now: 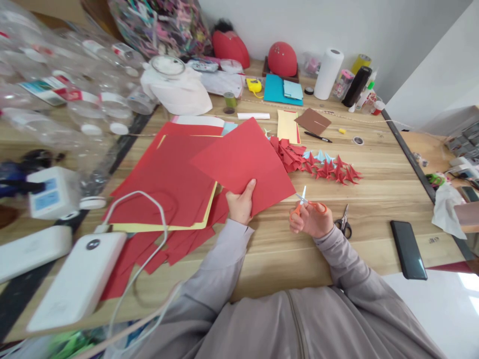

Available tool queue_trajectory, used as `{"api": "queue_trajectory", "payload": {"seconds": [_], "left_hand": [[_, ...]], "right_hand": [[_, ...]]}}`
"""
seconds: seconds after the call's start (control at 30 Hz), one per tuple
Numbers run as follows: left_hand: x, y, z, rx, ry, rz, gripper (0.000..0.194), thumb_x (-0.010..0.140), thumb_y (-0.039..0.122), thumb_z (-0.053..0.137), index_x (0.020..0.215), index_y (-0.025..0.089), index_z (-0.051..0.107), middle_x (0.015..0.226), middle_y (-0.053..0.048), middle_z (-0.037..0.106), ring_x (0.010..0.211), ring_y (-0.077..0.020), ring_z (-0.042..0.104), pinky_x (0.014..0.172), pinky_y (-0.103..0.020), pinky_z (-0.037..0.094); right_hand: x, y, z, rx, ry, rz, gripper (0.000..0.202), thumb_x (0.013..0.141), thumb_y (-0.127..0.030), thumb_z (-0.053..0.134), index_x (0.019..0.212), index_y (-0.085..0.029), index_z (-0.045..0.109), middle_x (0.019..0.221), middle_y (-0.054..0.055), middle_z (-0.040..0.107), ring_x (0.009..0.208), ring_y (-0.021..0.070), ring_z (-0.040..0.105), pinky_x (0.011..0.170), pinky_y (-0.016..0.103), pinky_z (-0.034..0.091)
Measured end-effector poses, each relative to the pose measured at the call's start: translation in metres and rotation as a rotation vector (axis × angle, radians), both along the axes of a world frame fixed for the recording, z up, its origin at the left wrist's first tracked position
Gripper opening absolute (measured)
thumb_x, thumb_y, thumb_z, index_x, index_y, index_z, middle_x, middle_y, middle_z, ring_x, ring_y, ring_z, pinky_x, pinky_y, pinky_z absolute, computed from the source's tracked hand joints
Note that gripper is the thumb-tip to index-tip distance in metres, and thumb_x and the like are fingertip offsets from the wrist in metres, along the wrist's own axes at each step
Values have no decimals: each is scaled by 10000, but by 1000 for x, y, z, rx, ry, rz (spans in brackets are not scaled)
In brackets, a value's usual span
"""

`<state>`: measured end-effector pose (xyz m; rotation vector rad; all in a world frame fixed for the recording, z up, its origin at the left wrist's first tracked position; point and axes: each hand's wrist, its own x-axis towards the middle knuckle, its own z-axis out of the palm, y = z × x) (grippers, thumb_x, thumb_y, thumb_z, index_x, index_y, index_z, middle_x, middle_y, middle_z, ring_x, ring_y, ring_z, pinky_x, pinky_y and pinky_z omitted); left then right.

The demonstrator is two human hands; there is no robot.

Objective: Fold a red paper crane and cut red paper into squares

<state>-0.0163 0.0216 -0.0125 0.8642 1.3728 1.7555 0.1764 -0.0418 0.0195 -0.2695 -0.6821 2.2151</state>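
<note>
My left hand (240, 202) grips a sheet of red paper (249, 159) by its near edge, thumb on top, holding it tilted over the table. In my right hand (312, 219) is a pair of orange-handled scissors (304, 198), fingers through the loops and blades parted. The blades are close to the right corner of the sheet; whether they touch it I cannot tell. Under and left of the held sheet lies a stack of red paper (179, 174), with loose red strips (187, 244) at its near side. Folded red paper cranes (339, 170) sit beyond my right hand.
Black scissors (345, 223) and a phone (407, 249) lie at right. White power banks (78, 279) with a cable stand at left, near many plastic bottles (86, 104). Farther back are a black pen (318, 136), brown paper (313, 121), a yellow tape measure (254, 86) and a white roll (328, 74).
</note>
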Motion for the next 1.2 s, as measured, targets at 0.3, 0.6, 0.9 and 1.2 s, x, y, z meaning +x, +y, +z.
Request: {"api": "queue_trajectory", "payload": {"seconds": [0.3, 0.6, 0.9, 1.2], "left_hand": [[1, -5, 5, 31, -17, -126, 422, 612, 367, 798, 942, 124, 697, 939, -111, 731, 984, -229, 669, 935, -373, 520], [-1, -5, 10, 24, -3, -123, 414, 591, 343, 802, 922, 118, 695, 921, -109, 731, 992, -238, 665, 960, -381, 502], [-4, -6, 9, 11, 51, -184, 388, 585, 338, 805, 890, 122, 705, 881, -102, 732, 949, -242, 678, 956, -396, 505], [-2, -5, 11, 63, 75, -115, 393, 611, 344, 794, 921, 122, 699, 904, -102, 729, 959, -232, 676, 978, -388, 491]], "right_hand": [[4, 0, 1, -8, -85, -44, 426, 739, -573, 578, 671, -207, 371, 628, 3, 498, 536, 146, 461, 560, 300, 376], [9, 2, 3, 0, -126, -56, 422, 748, -569, 551, 659, -215, 340, 600, -2, 488, 510, 141, 446, 533, 289, 350], [15, 2, -2, 27, -198, 8, 424, 756, -590, 515, 638, -220, 344, 537, -11, 483, 418, 133, 418, 471, 277, 313], [6, 1, 1, 10, -79, -60, 467, 749, -566, 576, 607, -218, 300, 610, 1, 468, 500, 119, 389, 492, 253, 304]]}}
